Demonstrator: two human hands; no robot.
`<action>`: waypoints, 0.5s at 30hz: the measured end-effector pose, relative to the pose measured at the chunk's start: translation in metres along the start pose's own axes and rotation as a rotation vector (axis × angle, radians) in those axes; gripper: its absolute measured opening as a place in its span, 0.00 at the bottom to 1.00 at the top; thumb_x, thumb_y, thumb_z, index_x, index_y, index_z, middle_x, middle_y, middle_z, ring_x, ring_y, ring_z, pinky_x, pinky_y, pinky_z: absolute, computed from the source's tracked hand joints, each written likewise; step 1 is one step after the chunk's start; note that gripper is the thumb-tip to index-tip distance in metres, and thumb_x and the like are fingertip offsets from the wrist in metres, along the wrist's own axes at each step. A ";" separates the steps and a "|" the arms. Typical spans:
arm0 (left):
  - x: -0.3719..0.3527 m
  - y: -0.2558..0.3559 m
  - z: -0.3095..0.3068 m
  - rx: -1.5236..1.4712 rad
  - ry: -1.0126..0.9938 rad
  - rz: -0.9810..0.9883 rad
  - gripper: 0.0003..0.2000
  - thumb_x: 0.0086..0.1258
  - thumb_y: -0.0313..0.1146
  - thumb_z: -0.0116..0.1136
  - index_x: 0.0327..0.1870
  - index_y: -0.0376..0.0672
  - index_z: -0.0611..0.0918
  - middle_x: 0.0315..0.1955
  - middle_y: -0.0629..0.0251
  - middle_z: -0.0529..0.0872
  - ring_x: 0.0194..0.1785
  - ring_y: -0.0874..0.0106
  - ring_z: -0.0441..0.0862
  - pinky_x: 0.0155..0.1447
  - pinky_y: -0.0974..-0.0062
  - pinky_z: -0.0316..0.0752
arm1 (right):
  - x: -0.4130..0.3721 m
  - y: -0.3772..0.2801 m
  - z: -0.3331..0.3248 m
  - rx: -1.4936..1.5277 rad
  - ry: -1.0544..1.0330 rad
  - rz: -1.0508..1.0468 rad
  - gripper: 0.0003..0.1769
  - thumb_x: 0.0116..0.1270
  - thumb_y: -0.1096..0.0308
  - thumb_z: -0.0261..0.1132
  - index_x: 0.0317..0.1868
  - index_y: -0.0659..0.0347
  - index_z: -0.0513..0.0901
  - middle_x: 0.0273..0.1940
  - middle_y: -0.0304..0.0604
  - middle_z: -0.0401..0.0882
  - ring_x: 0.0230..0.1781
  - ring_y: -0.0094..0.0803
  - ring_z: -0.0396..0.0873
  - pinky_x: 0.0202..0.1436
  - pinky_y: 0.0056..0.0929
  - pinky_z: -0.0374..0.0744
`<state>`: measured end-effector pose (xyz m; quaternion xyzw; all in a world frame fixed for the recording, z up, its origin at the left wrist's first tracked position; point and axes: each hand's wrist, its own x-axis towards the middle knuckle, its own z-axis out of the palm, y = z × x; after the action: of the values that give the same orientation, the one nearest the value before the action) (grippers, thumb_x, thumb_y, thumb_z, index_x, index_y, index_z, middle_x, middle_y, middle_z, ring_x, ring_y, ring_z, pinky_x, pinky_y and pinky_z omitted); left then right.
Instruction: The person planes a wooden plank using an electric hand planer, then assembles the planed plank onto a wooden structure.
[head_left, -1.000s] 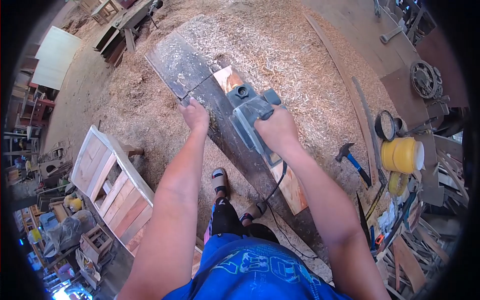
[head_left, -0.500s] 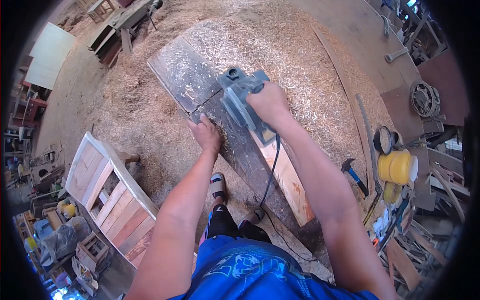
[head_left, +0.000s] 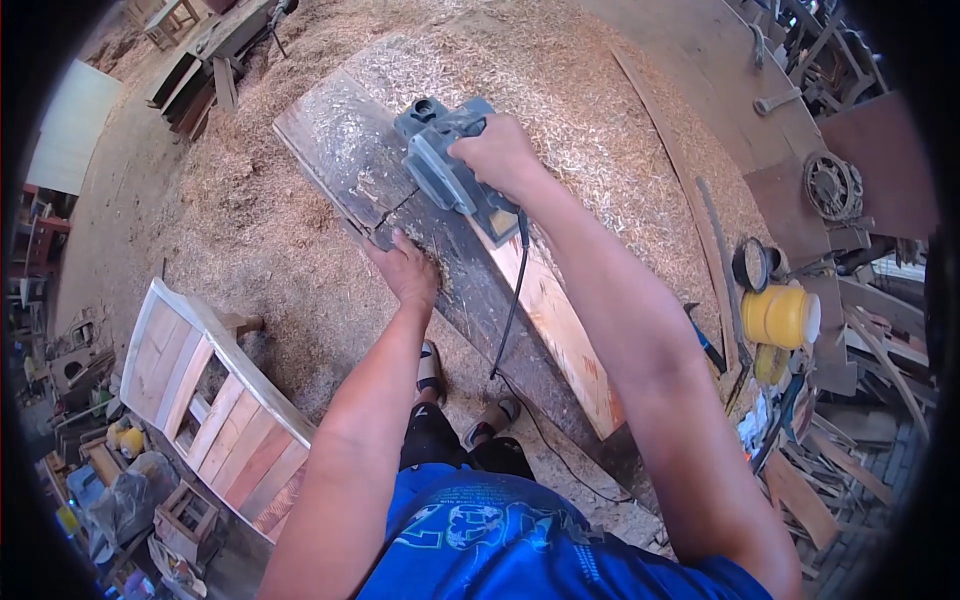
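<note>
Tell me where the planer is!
The planer is in the head view's upper middle, held by the right hand, at the far end of the pale board.

Blue T-shirt, pale printed lettering; black legwear, white mark; dark-strapped sandals

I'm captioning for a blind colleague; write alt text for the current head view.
A person's right hand grips a power planer over the far end of a pale board; the left hand touches the edge of the dark bench beneath. Wood shavings lie around.
</note>
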<state>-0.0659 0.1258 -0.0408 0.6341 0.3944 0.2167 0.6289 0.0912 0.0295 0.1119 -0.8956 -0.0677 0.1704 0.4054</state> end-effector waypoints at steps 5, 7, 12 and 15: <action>-0.009 0.028 -0.008 0.125 -0.053 0.046 0.31 0.81 0.35 0.48 0.78 0.28 0.54 0.68 0.35 0.70 0.67 0.49 0.74 0.74 0.62 0.65 | -0.105 0.018 -0.047 0.304 -0.074 0.121 0.11 0.60 0.69 0.73 0.39 0.67 0.86 0.26 0.40 0.82 0.21 0.26 0.77 0.27 0.29 0.74; -0.003 0.012 -0.002 0.195 0.011 0.099 0.32 0.81 0.38 0.47 0.77 0.25 0.54 0.70 0.34 0.67 0.67 0.47 0.74 0.75 0.61 0.64 | -0.163 0.035 -0.070 0.371 -0.061 0.169 0.06 0.61 0.73 0.72 0.36 0.66 0.85 0.22 0.34 0.78 0.18 0.20 0.72 0.23 0.24 0.68; -0.001 0.003 -0.003 0.653 0.091 0.058 0.38 0.80 0.48 0.47 0.74 0.16 0.58 0.78 0.43 0.60 0.76 0.45 0.64 0.76 0.49 0.59 | -0.327 0.095 -0.121 0.289 0.141 0.415 0.13 0.62 0.73 0.71 0.47 0.67 0.85 0.27 0.35 0.81 0.19 0.20 0.73 0.23 0.24 0.71; -0.027 0.015 -0.001 0.987 -0.061 0.311 0.40 0.78 0.51 0.52 0.75 0.21 0.60 0.79 0.46 0.59 0.79 0.47 0.58 0.76 0.44 0.57 | -0.407 0.137 -0.143 0.363 0.370 0.539 0.12 0.63 0.73 0.71 0.47 0.66 0.85 0.29 0.36 0.81 0.19 0.20 0.73 0.22 0.23 0.72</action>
<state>-0.0792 0.1070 -0.0202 0.9123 0.3324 0.0772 0.2265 -0.2396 -0.2677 0.1988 -0.8105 0.2763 0.1155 0.5033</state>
